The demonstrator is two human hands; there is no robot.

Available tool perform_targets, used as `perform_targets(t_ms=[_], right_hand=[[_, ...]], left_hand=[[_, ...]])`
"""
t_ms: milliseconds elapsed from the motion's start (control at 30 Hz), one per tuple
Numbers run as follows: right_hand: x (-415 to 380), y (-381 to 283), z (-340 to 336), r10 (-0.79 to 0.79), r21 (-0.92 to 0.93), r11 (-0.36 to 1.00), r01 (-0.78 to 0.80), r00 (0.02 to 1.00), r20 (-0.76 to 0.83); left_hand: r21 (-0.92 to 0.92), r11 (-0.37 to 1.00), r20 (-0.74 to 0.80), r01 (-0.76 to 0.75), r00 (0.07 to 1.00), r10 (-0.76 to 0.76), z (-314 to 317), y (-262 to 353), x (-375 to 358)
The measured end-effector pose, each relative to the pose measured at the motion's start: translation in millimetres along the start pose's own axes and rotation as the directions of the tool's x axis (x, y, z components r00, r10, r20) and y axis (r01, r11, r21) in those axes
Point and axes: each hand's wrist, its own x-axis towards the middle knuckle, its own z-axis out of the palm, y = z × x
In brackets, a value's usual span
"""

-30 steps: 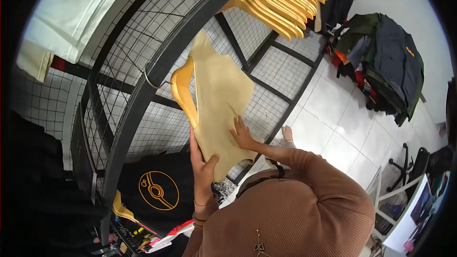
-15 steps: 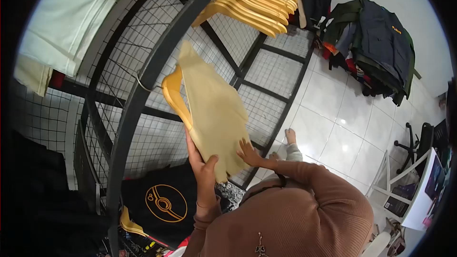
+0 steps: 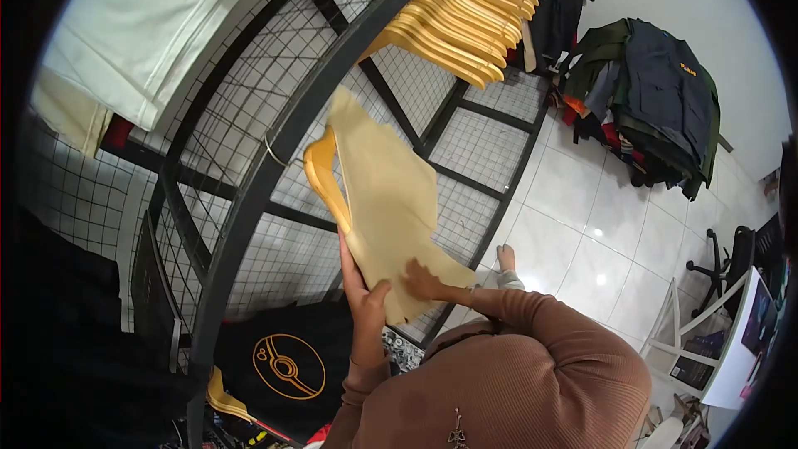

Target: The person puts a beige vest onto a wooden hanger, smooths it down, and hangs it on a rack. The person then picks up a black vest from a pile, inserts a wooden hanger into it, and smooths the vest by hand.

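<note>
A beige garment (image 3: 386, 191) hangs from a wooden hanger (image 3: 326, 179) hooked on the dark metal rail. My left hand (image 3: 366, 291) grips the garment's lower left part, thumb on top and fingers behind, below the hanger's end. On the front of the cloth lies my right hand (image 3: 424, 280), its fingers apart and nothing held in them. The cloth spreads out to the right beneath the right wrist.
Wooden hangers (image 3: 465, 21) line the rail (image 3: 291, 150) ahead. Dark garments (image 3: 665, 91) hang at the upper right. A black garment with a yellow emblem (image 3: 287, 366) is at lower left, white cloth (image 3: 158, 25) at upper left, and a white desk (image 3: 744, 341) at right.
My right hand has moved left from the garment's edge onto its front. The cloth's lower right part now spreads further right. The view has shifted slightly.
</note>
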Motion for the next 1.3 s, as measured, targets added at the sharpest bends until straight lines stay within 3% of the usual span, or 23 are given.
perform_targets(t_ms=[100,133,167,267,300,400,467,500,533,567,600,633,667,733,900,1000,1033,1067,1100,1167,1233,1267,1300], right_hand=[[-0.3,-37.3,-45.0,0.182,0.008,0.983,-0.184,0.968,-0.171],[6.2,-66.2,-64.3,-0.098,0.080,0.988,0.136,0.926,-0.364],[8.0,-97.3,-82.0,-0.331,0.083,0.892,0.445,0.766,-0.552],[13.7,-163.0,-106.7,-0.541,-0.017,0.725,0.688,0.555,-0.631],[23.6,-159.5,-104.1,-0.539,-0.014,0.727,0.687,0.558,-0.631],[65.9,-114.4,-64.4,-0.370,0.126,0.850,0.512,0.749,-0.550],[106.6,-18.3,-24.4,-0.117,0.205,0.957,0.207,0.918,-0.379],[99.1,-24.3,-43.2,0.199,0.153,0.970,-0.186,0.977,-0.071],[91.5,-28.7,-62.2,0.518,-0.022,0.851,-0.525,0.831,0.203],[96.7,-8.6,-60.0,0.507,-0.025,0.858,-0.514,0.837,0.208],[105.7,14.7,-50.9,0.329,0.117,0.942,-0.315,0.935,-0.133],[112.1,7.8,-57.4,0.146,0.177,0.982,-0.069,0.869,-0.473],[121.3,1.4,-65.3,0.136,0.173,0.983,-0.061,0.875,-0.465],[108.3,-95.3,-118.2,-0.302,0.116,0.856,0.504,0.669,-0.679],[126.8,-132.0,-103.2,-0.571,-0.093,0.680,0.727,0.446,-0.689],[151.6,-69.4,-84.0,-0.384,-0.125,0.923,0.364,0.839,-0.386],[156.0,-52.3,-83.6,-0.383,-0.123,0.923,0.364,0.845,-0.373],[158.2,-42.8,-88.2,-0.025,-0.032,0.999,0.014,0.927,-0.374],[161.2,-34.0,-92.1,0.332,0.042,0.940,-0.338,0.879,-0.344],[157.3,-56.5,-131.3,-0.164,0.013,0.975,0.222,0.758,-0.631],[154.1,-122.6,-181.2,-0.468,-0.145,0.826,0.545,0.519,-0.715],[153.0,-144.4,-196.7,-0.519,-0.134,0.776,0.617,0.502,-0.692],[156.2,-168.8,-213.2,-0.639,-0.200,0.659,0.725,0.399,-0.658]], left_hand=[[-0.025,0.999,-0.031,0.046,0.998,-0.046,2.9,5.6,-4.9],[-0.029,0.999,-0.027,0.041,0.999,-0.041,3.5,8.1,-5.3],[-0.034,0.996,-0.056,0.080,0.995,-0.082,6.0,10.5,-6.1],[-0.051,0.988,-0.070,0.149,0.986,-0.152,10.6,14.7,-5.0],[-0.055,0.982,-0.064,0.181,0.981,-0.184,9.7,16.1,-5.7],[-0.023,0.976,-0.085,0.218,0.972,-0.219,0.0,16.1,-9.3],[0.016,0.978,-0.120,0.210,0.971,-0.207,-6.8,13.6,-6.6],[0.020,0.979,-0.129,0.203,0.972,-0.198,-8.3,12.5,-6.4],[0.023,0.978,-0.135,0.209,0.970,-0.204,-8.4,11.9,-6.8],[0.029,0.977,-0.140,0.212,0.969,-0.206,-9.5,12.2,-6.0],[0.036,0.977,-0.143,0.210,0.969,-0.203,-12.0,12.5,-2.8],[0.038,0.980,-0.153,0.198,0.970,-0.190,-14.2,13.5,-0.9],[0.043,0.971,-0.165,0.235,0.960,-0.225,-16.4,15.4,-1.1],[0.043,0.948,-0.182,0.317,0.935,-0.304,-21.5,15.2,-2.9],[0.052,0.933,-0.153,0.357,0.926,-0.346,-45.4,1.8,-11.3],[0.001,0.966,-0.135,0.258,0.957,-0.255,-47.4,-5.5,-9.9],[-0.004,0.965,-0.148,0.261,0.955,-0.258,-45.3,-3.7,-11.2],[-0.008,0.949,-0.157,0.314,0.937,-0.311,-42.2,1.2,-11.1],[-0.016,0.932,-0.169,0.362,0.918,-0.360,-39.4,6.4,-9.5],[-0.027,0.933,-0.138,0.358,0.923,-0.358,-39.4,5.3,-4.5],[-0.172,0.937,-0.056,0.304,0.947,-0.317,-35.4,3.5,3.4],[-0.316,0.905,-0.029,0.284,0.951,-0.309,-30.2,8.6,9.8],[-0.192,0.916,-0.030,0.352,0.931,-0.364,-36.1,6.6,13.6]])
